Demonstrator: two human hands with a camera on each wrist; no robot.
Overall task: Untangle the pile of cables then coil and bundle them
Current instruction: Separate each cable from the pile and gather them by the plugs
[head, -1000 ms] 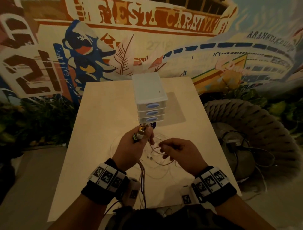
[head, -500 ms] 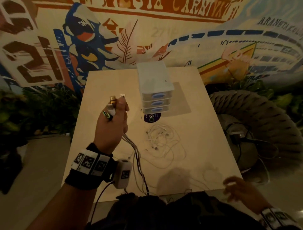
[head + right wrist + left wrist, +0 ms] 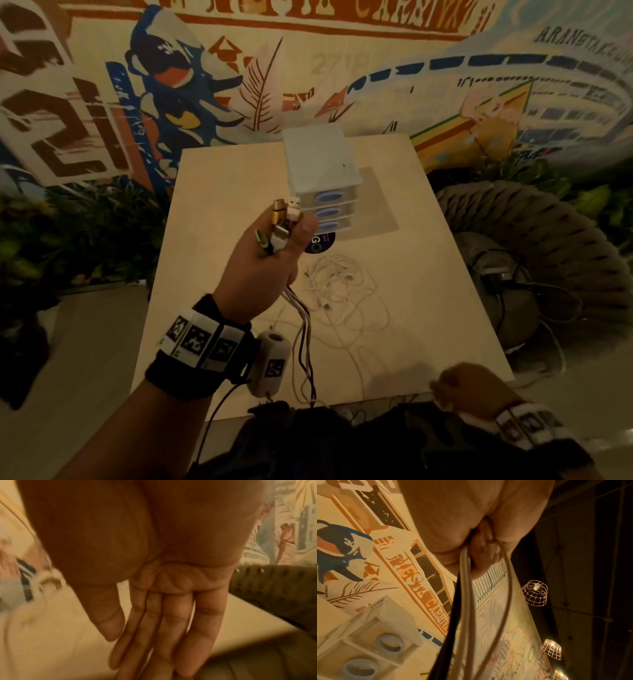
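Thin white tangled cables point(image 3: 337, 294) | below my fist, untouched | left hand point(image 3: 263, 270) clenches gathered plug-ends point(image 3: 282, 222) | right hand point(image 3: 171, 601) spread, empty | I judge coiling unstarted

Mural point(image 3: 102, 102) reads "21", "2718"; round sticker point(image 3: 322, 244) "G"

Plugs point(image 3: 281, 222) gold, white, green; cables point(image 3: 337, 291) white – drawers point(image 3: 323, 178) white w/ blue handles.

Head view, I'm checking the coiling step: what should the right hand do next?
Probably reach for the cables hanging from the left hand, which grips their plug ends; the right hand is open and empty at the beige table's near edge.
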